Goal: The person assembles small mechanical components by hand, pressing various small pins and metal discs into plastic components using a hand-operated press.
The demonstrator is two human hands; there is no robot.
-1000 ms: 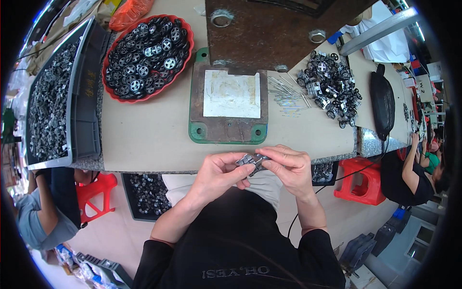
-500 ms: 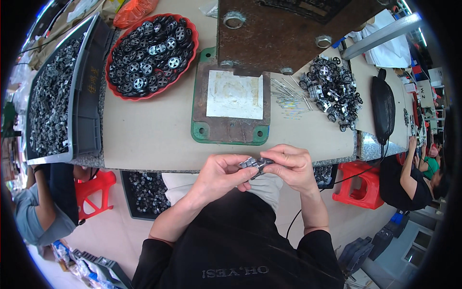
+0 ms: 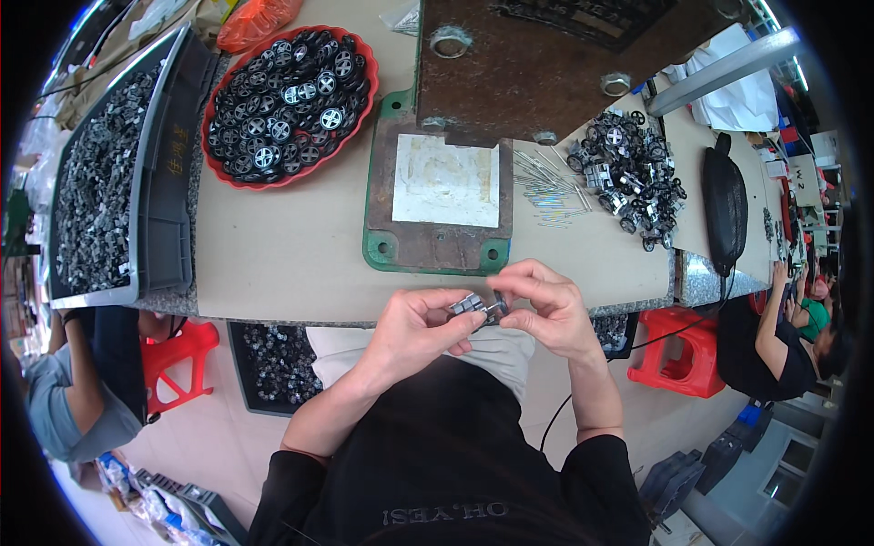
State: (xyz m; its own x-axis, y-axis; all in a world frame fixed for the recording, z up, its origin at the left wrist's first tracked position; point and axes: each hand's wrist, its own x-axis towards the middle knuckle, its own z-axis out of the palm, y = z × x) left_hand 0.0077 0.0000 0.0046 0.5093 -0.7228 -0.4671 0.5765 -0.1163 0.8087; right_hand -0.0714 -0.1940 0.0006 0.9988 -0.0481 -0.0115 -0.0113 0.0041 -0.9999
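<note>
Just past the front edge of the table, my left hand (image 3: 411, 332) pinches a small silver-grey plastic toy chassis (image 3: 466, 306) between thumb and fingers. A black wheel (image 3: 499, 300) stands at the right end of this part. My right hand (image 3: 548, 308) is close beside the wheel, its index fingertip at the wheel's upper edge and its thumb lower, with a gap between them. Whether the thumb touches the wheel is hard to make out. Ahead of my hands, a press with a green-edged base (image 3: 437, 259) carries a white plate (image 3: 446, 187).
A red scalloped tray (image 3: 368, 100) of black wheels stands far left, beside a grey crate (image 3: 168, 182) of small parts. Right of the press lie thin metal rods (image 3: 551, 191) and a heap of wheeled chassis (image 3: 628, 173). The press's heavy brown block (image 3: 519, 86) overhangs its base.
My right hand's index finger and thumb have spread apart around the wheel, which now shows more. My left hand keeps its pinch on the chassis, almost still.
</note>
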